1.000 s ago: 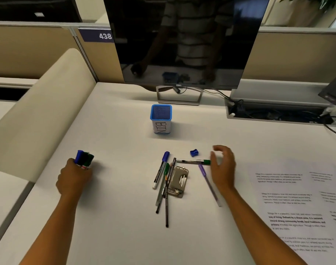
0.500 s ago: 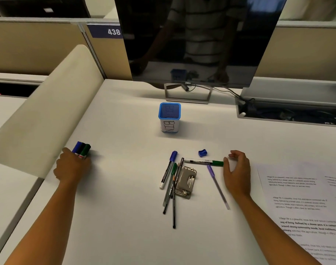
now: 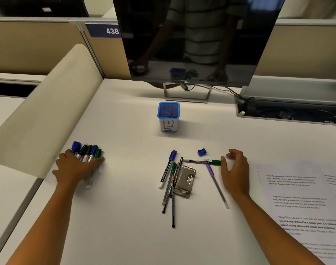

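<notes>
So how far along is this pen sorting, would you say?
Looks done: a bunch of blue-, black- and green-capped markers grouped under the flat left hand. In hand: the right hand curls beside the green-capped white marker, not yet gripping. Left: the blue-capped marker, the pile of thin dark pens and the purple pen, roughly half.

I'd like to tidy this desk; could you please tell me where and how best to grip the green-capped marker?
Pinch the green-capped marker at its green cap end, coming from the right with the right hand. It lies flat and crosswise, that end free beside the hand, while the purple pen and pen pile crowd its middle and white tip.
</notes>
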`<state>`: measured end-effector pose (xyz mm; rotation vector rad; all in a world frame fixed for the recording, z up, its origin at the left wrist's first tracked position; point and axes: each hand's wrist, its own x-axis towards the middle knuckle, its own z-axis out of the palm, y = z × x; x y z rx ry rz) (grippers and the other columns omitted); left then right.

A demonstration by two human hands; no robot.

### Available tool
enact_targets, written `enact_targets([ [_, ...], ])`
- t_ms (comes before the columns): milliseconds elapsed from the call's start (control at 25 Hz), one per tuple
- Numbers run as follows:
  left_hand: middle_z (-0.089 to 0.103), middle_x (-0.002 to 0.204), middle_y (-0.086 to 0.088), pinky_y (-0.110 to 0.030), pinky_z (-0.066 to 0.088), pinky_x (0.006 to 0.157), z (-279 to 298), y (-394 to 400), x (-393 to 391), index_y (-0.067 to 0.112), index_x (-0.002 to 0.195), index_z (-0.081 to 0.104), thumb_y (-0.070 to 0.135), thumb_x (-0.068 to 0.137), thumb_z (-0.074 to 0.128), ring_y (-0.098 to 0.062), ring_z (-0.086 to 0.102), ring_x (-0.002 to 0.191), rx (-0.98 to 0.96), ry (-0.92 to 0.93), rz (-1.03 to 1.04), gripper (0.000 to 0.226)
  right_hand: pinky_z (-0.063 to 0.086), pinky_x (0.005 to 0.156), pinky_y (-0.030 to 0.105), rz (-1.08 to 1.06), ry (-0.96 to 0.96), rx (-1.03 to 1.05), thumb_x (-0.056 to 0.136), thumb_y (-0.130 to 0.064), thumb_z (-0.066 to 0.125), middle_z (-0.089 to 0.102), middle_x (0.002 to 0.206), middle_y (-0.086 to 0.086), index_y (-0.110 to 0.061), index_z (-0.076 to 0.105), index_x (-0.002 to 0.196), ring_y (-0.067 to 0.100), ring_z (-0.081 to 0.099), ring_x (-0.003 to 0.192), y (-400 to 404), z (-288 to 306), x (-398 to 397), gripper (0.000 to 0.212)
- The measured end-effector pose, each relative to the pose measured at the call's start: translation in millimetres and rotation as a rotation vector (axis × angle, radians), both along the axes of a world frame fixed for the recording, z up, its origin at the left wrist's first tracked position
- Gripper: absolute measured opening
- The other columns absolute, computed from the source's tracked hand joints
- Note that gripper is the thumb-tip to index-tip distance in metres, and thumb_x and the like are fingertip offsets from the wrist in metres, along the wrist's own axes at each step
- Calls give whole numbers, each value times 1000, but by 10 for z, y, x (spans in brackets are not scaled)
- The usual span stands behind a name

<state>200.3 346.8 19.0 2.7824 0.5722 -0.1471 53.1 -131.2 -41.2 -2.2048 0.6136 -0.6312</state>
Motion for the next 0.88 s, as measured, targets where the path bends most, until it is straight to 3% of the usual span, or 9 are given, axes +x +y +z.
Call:
enact_targets([
  [320, 29, 156, -17, -66, 29, 109, -81, 96, 68, 11, 154, 14, 88, 44, 71, -40, 26, 144, -81, 3, -17, 146, 46, 86, 28, -1, -3, -3, 93, -25, 63, 62, 104, -1, -18, 52, 118, 12, 53, 94, 14, 16, -14, 29],
  [480, 38, 148, -20, -65, 34, 105, -120, 158, 112, 6, 149, 26, 94, 41, 64, -42, 33, 138, -47, 15, 30, 144, 48, 86, 31, 1, 9, -8, 93, -26, 63, 60, 103, -4, -20, 52, 117, 11, 52, 93, 18, 19, -5, 27],
  [640, 52, 129, -19, -60, 45, 95, -125, 216, 206, 8, 132, 48, 86, 47, 70, -42, 46, 123, -57, 0, -71, 118, 50, 86, 33, -3, 13, -12, 93, -27, 62, 61, 104, -2, -20, 52, 117, 12, 53, 94, 21, 16, -4, 26],
  [880, 50, 138, -17, -60, 44, 99, -138, 254, 228, 12, 142, 42, 79, 46, 78, -41, 47, 128, -99, 5, -104, 123, 49, 86, 33, -5, 22, -19, 94, -28, 62, 62, 104, -1, -21, 52, 117, 11, 52, 93, 23, 12, 3, 27],
])
